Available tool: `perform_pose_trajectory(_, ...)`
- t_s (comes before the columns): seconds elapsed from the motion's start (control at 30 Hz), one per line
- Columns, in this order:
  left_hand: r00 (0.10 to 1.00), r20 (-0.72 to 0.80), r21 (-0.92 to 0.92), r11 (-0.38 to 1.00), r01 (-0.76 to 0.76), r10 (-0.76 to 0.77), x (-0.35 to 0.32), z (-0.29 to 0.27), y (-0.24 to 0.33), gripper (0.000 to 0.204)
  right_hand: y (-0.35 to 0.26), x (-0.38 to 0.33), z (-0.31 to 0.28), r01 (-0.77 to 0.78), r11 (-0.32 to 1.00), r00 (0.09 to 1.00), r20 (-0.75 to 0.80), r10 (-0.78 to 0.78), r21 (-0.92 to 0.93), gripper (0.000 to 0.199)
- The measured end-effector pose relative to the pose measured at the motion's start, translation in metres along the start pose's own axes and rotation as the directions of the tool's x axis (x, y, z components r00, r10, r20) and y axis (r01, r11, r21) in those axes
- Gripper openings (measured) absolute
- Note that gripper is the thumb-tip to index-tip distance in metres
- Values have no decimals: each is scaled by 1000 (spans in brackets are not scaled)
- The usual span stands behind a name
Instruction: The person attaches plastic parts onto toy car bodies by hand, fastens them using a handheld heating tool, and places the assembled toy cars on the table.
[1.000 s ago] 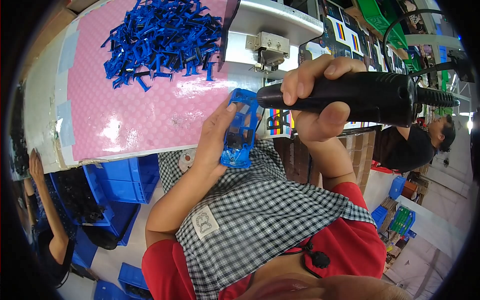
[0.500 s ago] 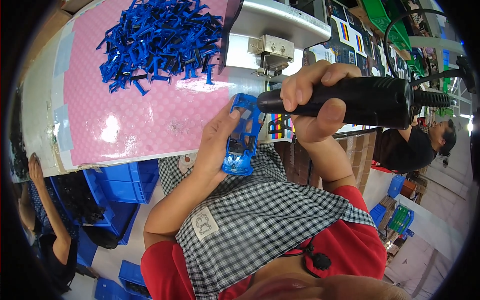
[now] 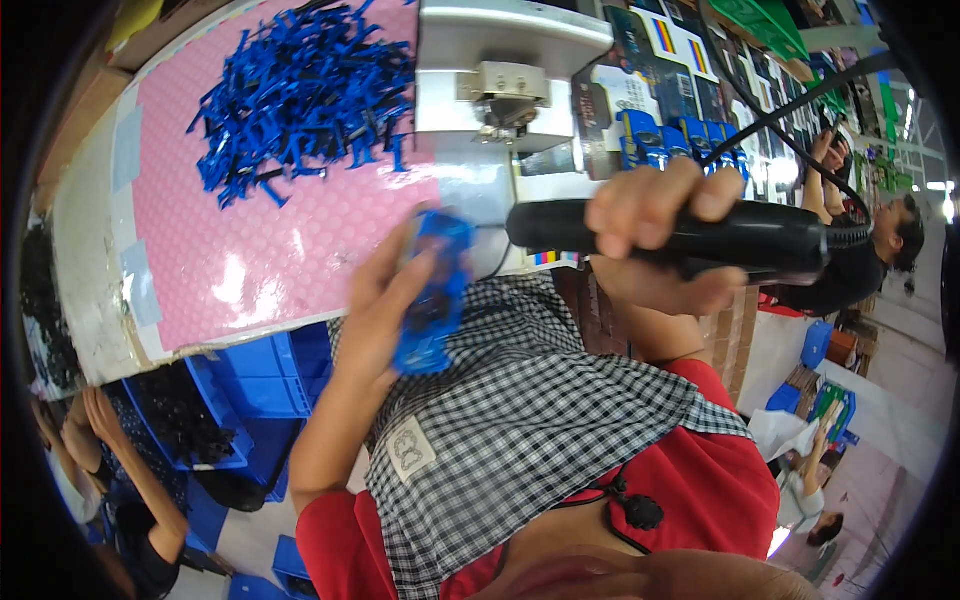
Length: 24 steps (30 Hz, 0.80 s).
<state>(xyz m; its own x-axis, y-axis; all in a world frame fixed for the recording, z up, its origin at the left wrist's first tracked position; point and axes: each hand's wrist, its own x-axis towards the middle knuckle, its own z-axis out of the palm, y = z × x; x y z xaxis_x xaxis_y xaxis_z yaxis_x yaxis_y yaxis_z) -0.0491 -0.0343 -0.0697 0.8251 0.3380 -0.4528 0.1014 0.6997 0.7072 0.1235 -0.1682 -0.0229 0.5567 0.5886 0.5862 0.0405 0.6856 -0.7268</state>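
My left hand (image 3: pixel 375 305) grips a translucent blue plastic housing (image 3: pixel 428 330) by its side, close to the table's front edge; both are smeared by motion. My right hand (image 3: pixel 660 215) is wrapped round a black corded electric screwdriver (image 3: pixel 775 240), held level. Its thin bit points left toward the housing, and a small gap seems to separate them. Beyond my left hand, a heap of small blue and black plastic parts (image 3: pixel 300 100) lies on a pink dotted mat (image 3: pixel 215 265).
A metal bracket with a hinged fixture (image 3: pixel 512 95) stands behind my hands. Several blue housings (image 3: pixel 650 140) sit in a row to its right. The screwdriver's cable (image 3: pixel 770 125) arcs above my right hand. Blue crates (image 3: pixel 255 375) stand below the table at left; other people work at both sides.
My left hand has drawn the blue housing left and slightly down, away from the screwdriver's tip. The screwdriver has stayed in my right hand and tilted slightly. The view has shifted, showing the row of housings.
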Motion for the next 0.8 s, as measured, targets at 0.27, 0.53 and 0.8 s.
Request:
perform_pose_trajectory(0.27,485,184,961,-261,95,855,-15,-213,118,50,-65,-28,-48,192,631,897,-127,-424,-752,48)
perform_pose_trajectory(0.53,518,429,705,-633,320,740,21,-206,146,43,-73,-41,-52,91,526,857,-203,-474,-846,45)
perform_pose_trajectory(0.8,438,858,472,-76,-878,270,94,82,6,48,-42,-41,-37,95,786,848,-364,-385,-610,46)
